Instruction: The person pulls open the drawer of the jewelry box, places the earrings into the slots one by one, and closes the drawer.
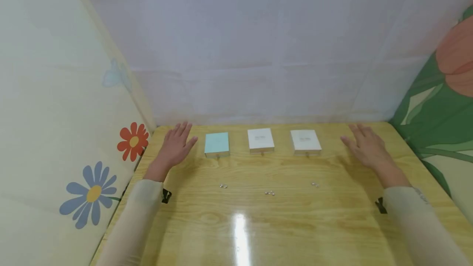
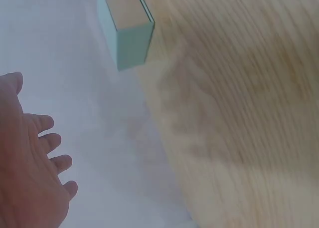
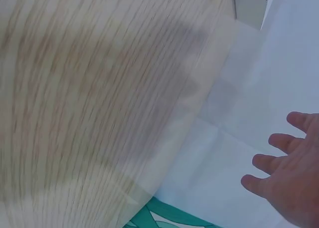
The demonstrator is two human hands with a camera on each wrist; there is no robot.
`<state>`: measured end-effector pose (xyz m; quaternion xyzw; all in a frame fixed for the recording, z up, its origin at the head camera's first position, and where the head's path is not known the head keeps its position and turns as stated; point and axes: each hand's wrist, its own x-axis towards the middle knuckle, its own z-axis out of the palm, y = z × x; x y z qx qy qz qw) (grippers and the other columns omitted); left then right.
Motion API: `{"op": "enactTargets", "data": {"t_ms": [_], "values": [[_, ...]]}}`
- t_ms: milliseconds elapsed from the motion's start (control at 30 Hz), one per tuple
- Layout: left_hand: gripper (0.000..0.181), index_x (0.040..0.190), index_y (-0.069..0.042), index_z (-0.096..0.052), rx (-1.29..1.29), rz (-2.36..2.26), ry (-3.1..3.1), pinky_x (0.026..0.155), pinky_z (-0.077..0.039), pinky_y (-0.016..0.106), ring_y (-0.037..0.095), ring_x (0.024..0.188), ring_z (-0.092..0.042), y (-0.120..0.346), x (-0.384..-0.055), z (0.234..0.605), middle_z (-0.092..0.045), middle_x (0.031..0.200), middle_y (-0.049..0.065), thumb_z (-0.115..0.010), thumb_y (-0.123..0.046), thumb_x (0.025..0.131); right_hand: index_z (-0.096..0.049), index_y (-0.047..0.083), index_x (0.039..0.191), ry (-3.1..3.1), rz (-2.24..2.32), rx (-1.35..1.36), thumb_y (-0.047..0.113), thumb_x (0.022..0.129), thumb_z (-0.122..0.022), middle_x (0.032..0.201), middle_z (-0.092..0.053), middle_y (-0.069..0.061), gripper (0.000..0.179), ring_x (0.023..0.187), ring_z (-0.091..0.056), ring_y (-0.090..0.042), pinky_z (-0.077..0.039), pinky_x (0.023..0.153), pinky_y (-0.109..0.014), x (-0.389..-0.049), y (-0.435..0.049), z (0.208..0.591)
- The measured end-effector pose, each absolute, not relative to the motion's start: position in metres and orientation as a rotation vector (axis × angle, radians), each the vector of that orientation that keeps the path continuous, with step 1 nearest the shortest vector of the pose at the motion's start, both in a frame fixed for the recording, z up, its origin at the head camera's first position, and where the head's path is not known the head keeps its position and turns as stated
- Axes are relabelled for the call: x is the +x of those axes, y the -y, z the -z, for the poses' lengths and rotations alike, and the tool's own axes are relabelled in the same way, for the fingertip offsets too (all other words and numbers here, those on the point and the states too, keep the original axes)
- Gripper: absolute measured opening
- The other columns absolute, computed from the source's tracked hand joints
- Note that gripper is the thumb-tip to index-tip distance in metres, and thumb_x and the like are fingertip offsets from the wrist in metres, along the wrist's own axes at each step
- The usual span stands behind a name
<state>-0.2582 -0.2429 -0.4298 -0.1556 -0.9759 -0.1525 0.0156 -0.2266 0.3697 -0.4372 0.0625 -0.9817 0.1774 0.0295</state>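
My left hand [image 1: 176,146] hovers over the table's left side with its fingers extended, holding nothing. Just to its right sits a mint-green box [image 1: 216,143], whose corner also shows in the left wrist view. Over the table's right side my right hand [image 1: 367,146] is spread in much the same way, nothing in it. A white box [image 1: 305,140] is the thing nearest to it. Between the other two boxes lies a second white box [image 1: 260,138]. In front of the boxes are small shiny beads in little groups: left [image 1: 223,186], middle [image 1: 269,193] and right [image 1: 314,184].
The wooden table [image 1: 207,233] runs back to a pale cloth wall [image 1: 258,52]. A flowered panel [image 1: 48,114] borders it on the left, and a panel with a large tulip [image 1: 458,60] on the right. Light glares off the tabletop near the front.
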Motion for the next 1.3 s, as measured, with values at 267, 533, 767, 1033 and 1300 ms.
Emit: {"op": "enactTargets", "data": {"t_ms": [267, 533, 767, 1033, 1300], "values": [[0.072, 0.162, -0.004, -0.019, -0.571, 0.489, 3.001, 0.124, -0.005, 0.062, 0.041, 0.155, -0.011, 0.214, -0.260, 0.427, -0.015, 0.169, 0.017, -0.029, -0.052, 0.109, -0.022, -0.013, 0.153, 2.992, -0.619, 0.246, 0.043, 0.111, -0.029, 0.152, -0.019, -0.045, 0.071, 0.137, -0.018, -0.066, -0.014, 0.109, -0.079, -0.224, -0.360, 0.436], [0.069, 0.163, -0.006, -0.017, -0.618, 0.502, 3.004, 0.125, -0.004, 0.060, 0.037, 0.156, -0.008, 0.193, -0.260, 0.425, -0.015, 0.169, 0.015, -0.028, -0.050, 0.110, -0.026, -0.017, 0.151, 3.008, -0.687, 0.253, 0.043, 0.111, -0.029, 0.150, -0.026, -0.045, 0.071, 0.136, -0.024, -0.064, -0.018, 0.111, -0.077, -0.223, -0.348, 0.435], [0.068, 0.163, -0.007, -0.018, -0.660, 0.494, 2.991, 0.126, -0.005, 0.059, 0.038, 0.155, -0.010, 0.178, -0.260, 0.423, -0.016, 0.169, 0.015, -0.030, -0.048, 0.110, -0.025, -0.015, 0.152, 3.046, -0.714, 0.218, 0.045, 0.111, -0.027, 0.150, -0.025, -0.045, 0.073, 0.136, -0.024, -0.064, -0.018, 0.109, -0.079, -0.218, -0.343, 0.431], [0.067, 0.163, -0.009, -0.018, -0.713, 0.478, 2.970, 0.126, -0.007, 0.059, 0.038, 0.155, -0.013, 0.157, -0.262, 0.420, -0.017, 0.169, 0.015, -0.030, -0.048, 0.110, -0.025, -0.015, 0.152, 3.079, -0.776, 0.181, 0.048, 0.110, -0.023, 0.151, -0.024, -0.045, 0.075, 0.137, -0.022, -0.064, -0.018, 0.111, -0.076, -0.214, -0.336, 0.428], [0.067, 0.162, -0.006, -0.023, -0.767, 0.463, 2.955, 0.126, -0.007, 0.058, 0.037, 0.155, -0.014, 0.137, -0.264, 0.420, -0.016, 0.169, 0.012, -0.030, -0.049, 0.110, -0.028, -0.016, 0.151, 3.090, -0.832, 0.204, 0.049, 0.110, -0.024, 0.150, -0.026, -0.044, 0.076, 0.137, -0.024, -0.063, -0.020, 0.112, -0.075, -0.210, -0.329, 0.425]]}}
